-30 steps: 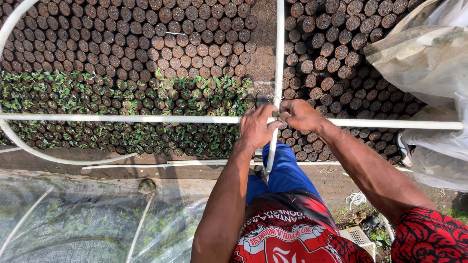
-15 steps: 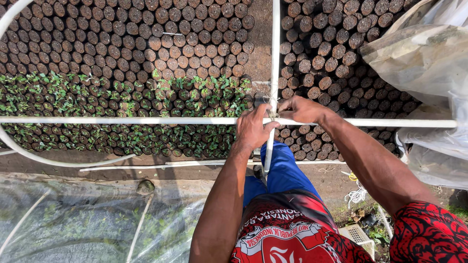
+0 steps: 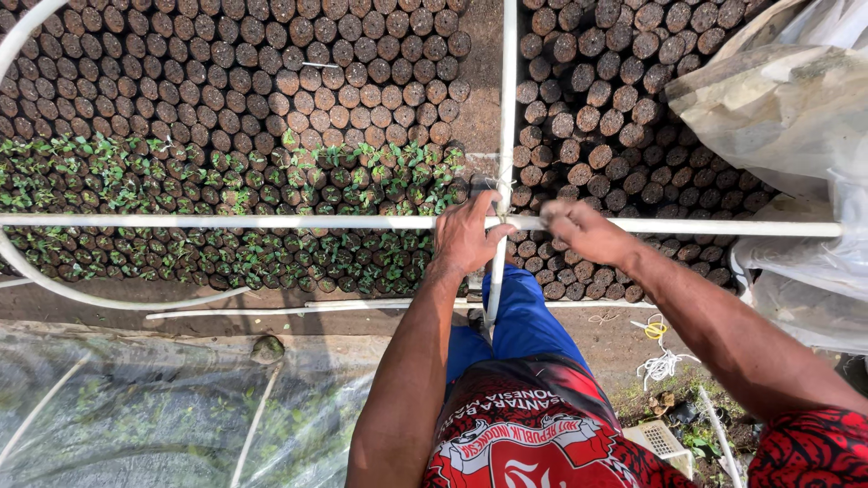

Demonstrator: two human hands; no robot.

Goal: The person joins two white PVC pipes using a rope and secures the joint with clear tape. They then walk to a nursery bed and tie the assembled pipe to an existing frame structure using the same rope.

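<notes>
Fingers of the left hand point(image 3: 466, 237) wrap the white pipe crossing point(image 3: 500, 220); the right hand point(image 3: 583, 230) pinches beside it. Soil-filled seedling bags point(image 3: 271, 99) lie below both outstretched arms.

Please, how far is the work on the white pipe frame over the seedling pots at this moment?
Done: the horizontal white pipe already lies across the upright pipe above the seedling pots. In hand: the left hand grips the crossing, and the right hand works beside it; whether it holds string is too blurred to tell. Left: the clear plastic sheet is bunched at the side, not over the frame.
</notes>
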